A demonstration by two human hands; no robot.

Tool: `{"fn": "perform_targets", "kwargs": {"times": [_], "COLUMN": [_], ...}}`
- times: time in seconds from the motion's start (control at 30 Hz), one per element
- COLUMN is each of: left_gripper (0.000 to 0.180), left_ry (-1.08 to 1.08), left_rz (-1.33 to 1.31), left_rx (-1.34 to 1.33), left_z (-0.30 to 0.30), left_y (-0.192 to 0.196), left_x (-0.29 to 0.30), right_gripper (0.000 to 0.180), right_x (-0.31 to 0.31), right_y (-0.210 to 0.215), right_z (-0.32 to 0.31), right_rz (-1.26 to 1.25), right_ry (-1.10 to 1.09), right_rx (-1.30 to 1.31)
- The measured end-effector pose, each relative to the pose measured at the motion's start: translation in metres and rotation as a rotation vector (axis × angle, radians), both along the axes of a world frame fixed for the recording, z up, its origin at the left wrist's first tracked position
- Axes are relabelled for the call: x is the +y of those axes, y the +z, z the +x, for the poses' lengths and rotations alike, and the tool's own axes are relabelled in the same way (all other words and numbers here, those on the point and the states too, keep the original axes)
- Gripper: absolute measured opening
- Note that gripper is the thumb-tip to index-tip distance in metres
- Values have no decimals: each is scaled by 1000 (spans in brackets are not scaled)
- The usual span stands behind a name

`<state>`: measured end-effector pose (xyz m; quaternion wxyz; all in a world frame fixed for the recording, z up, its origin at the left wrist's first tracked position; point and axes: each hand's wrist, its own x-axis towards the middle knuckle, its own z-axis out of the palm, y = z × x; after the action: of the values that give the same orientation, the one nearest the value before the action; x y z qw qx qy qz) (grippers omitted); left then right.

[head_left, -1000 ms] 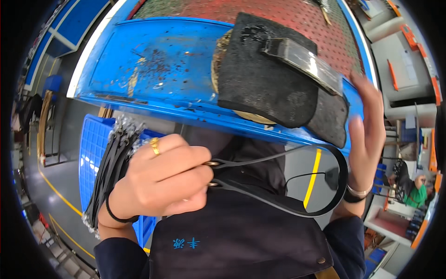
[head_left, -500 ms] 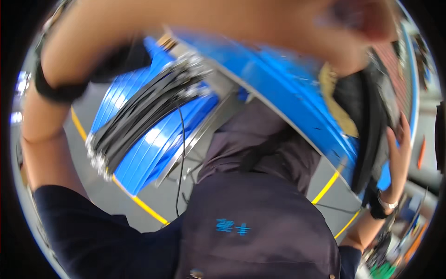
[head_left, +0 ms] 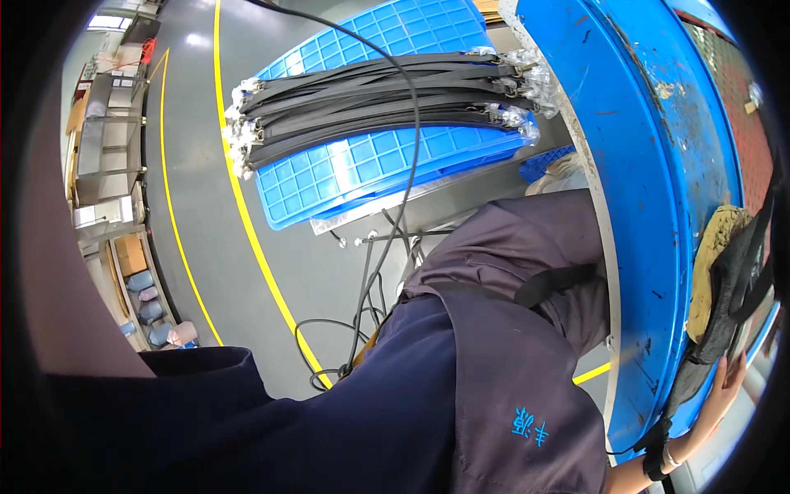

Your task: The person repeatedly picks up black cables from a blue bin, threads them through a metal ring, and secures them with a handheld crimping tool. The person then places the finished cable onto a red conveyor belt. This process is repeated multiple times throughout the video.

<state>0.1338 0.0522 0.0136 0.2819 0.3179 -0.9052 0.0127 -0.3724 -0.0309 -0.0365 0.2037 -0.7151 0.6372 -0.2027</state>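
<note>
At the lower right, my right hand (head_left: 726,391) lies with fingers stretched out along the edge of a black fabric item (head_left: 709,354) on the blue worktable (head_left: 634,222). Part of that item runs out of view at the right rim, so its kind cannot be made out. Against it lies a worn yellowish piece (head_left: 712,267). My left arm (head_left: 90,305) rises along the left rim, and its hand is out of view. In front of me, a bundle of black straps (head_left: 362,99) with metal clasps and clear plastic around the ends rests on a blue plastic crate (head_left: 304,185).
A black cable (head_left: 416,123) hangs across the straps and coils down near the floor by my leg. Yellow lines (head_left: 247,214) mark the grey floor. Shelves (head_left: 103,148) and a rack with boxes and bundles (head_left: 140,288) stand at the far left.
My view has turned left, so the crate and straps now sit top centre. My left hand, earlier across the top over the table, has left the view. My right hand stays by the black item.
</note>
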Motion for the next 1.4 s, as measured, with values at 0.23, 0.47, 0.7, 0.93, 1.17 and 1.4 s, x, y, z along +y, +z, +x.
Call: {"fn": "perform_targets", "kwargs": {"times": [0.23, 0.47, 0.7, 0.93, 1.17, 1.4], "left_gripper": [13, 13, 13, 15, 19, 21], "left_ry": [43, 57, 1, -179, -346, -348], "left_rz": [-22, -49, -35, 173, 189, 130], "left_rx": [57, 115, 209, 261, 208, 145], "left_z": [5, 6, -7, -45, -100, -121], "left_y": [-12, -17, -16, -26, -30, -20], "left_x": [13, 17, -1, -23, -39, -40], "right_gripper": [47, 47, 41, 39, 68, 88], "right_x": [3, 15, 2, 43, 90, 97], "right_y": [6, 3, 9, 38, 34, 26], "right_z": [13, 19, 21, 72, 130, 142], "right_rz": [-58, -267, -146, -41, -386, -374], "right_ry": [-176, -387, -131, 266, -55, -278], "right_rx": [18, -324, -1162, -1612, -1285, -1083]}}
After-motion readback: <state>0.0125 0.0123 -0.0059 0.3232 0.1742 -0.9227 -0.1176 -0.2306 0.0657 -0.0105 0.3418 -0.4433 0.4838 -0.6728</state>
